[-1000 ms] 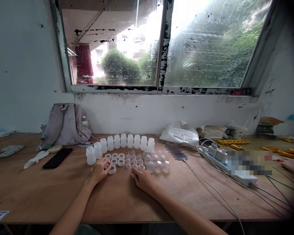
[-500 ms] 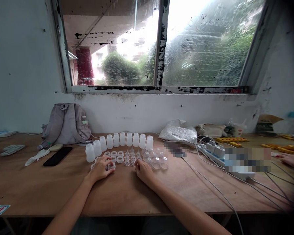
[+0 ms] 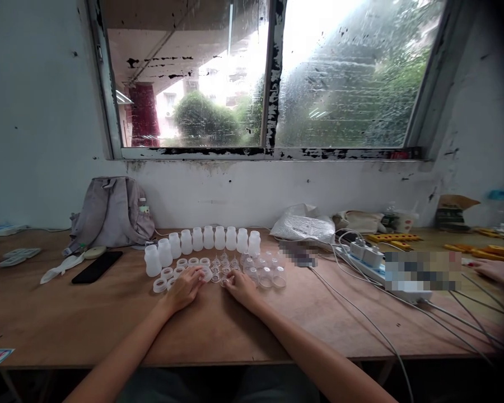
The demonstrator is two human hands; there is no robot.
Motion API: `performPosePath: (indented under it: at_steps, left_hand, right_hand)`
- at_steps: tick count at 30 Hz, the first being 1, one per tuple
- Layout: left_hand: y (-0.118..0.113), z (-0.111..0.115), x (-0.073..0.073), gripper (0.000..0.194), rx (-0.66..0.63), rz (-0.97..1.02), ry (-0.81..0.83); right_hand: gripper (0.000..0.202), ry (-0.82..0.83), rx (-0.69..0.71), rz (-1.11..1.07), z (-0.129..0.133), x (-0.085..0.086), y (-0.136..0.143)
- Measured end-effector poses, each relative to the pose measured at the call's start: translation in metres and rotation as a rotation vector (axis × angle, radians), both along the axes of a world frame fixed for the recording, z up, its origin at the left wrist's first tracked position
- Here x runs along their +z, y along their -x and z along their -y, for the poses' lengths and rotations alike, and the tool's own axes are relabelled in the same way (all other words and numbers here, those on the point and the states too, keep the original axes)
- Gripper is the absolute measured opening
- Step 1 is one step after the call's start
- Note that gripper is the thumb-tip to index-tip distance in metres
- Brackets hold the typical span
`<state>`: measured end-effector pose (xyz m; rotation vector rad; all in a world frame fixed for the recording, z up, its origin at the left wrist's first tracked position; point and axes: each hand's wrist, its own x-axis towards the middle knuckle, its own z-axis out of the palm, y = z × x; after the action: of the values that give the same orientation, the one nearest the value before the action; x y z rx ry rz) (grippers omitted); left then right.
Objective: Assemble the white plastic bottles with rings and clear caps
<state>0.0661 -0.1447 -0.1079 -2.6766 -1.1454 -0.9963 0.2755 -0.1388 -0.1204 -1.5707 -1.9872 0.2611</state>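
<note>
My left hand (image 3: 187, 286) lies at the near edge of the white ring collars (image 3: 182, 262), fingers reaching over the right-hand ones, thumb apart. It looks open and touches the rings. My right hand (image 3: 241, 286) is curled, its fingertips drawn together at the front of the clear bottle nipples (image 3: 224, 262); whether something is between them is hidden. Right of the nipples stand several clear domed caps (image 3: 279, 279), partly behind my right hand. Behind everything, frosted white bottles (image 3: 186, 242) stand upright in a curved row.
At left are a phone (image 3: 97, 267), a white strap-like item (image 3: 61, 270) and a grey backpack (image 3: 111, 215). A power strip (image 3: 403, 288) with cables lies right, below a silvery plastic bag (image 3: 304, 225). Another person's hand (image 3: 491, 272) shows at the far right.
My left hand has slid right across the ring collars, uncovering the left ones. My right hand has shifted slightly left along the nipples. The view has moved a little.
</note>
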Motion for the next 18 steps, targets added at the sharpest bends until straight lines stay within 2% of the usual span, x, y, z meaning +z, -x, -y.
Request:
performPosePath:
  at_steps: [5, 7, 12, 18]
  left_hand:
    - [-0.022, -0.009, 0.004, 0.024, -0.007, 0.213, -0.001]
    - [-0.030, -0.008, 0.005, 0.031, -0.029, 0.236, -0.015]
    - [-0.036, 0.002, 0.005, 0.043, -0.196, 0.015, -0.031]
    - [-0.033, 0.003, 0.004, 0.033, -0.149, -0.082, 0.029]
  right_hand:
    - [0.014, -0.049, 0.346, -0.094, 0.002, -0.001, -0.001]
    - [0.020, -0.091, 0.399, -0.129, 0.000, -0.004, 0.000]
    - [0.032, -0.127, 0.267, -0.378, -0.010, -0.009, 0.001]
    - [0.030, -0.139, 0.186, -0.418, -0.011, -0.008, -0.001]
